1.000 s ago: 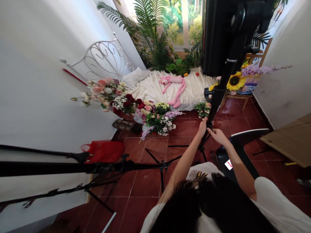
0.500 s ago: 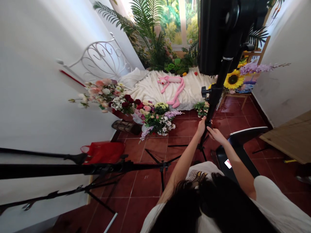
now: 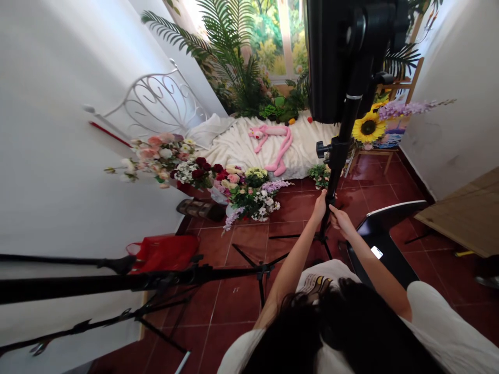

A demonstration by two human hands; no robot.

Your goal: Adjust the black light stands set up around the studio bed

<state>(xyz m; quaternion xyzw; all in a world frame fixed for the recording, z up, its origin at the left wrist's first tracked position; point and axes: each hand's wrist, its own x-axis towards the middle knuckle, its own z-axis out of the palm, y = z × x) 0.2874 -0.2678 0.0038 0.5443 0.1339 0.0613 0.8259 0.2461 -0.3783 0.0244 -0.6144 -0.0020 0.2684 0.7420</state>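
Note:
A black light stand (image 3: pixel 333 179) rises in front of me, topped by a large dark lamp head (image 3: pixel 331 62). My left hand (image 3: pixel 320 206) is closed round the lower part of its pole, on the left side. On the right side, my right hand (image 3: pixel 341 222) has its fingers curled, with thumb and forefinger against the pole's lower collar. Whatever small part those fingers pinch is hidden. A clamp knob (image 3: pixel 323 149) sticks out leftward from the pole above both hands.
Another black stand (image 3: pixel 226 271) with splayed legs crosses at left near a red bag (image 3: pixel 167 252). A black chair (image 3: pixel 385 244) holding a phone (image 3: pixel 376 252) is at right. Flowers (image 3: pixel 251 195) front a draped bed (image 3: pixel 224 145) with a pink plush toy (image 3: pixel 276 131).
My view has shifted slightly, so the scene sits a little further left. My right hand has turned at the collar, its fingers more curled. The left hand keeps its hold.

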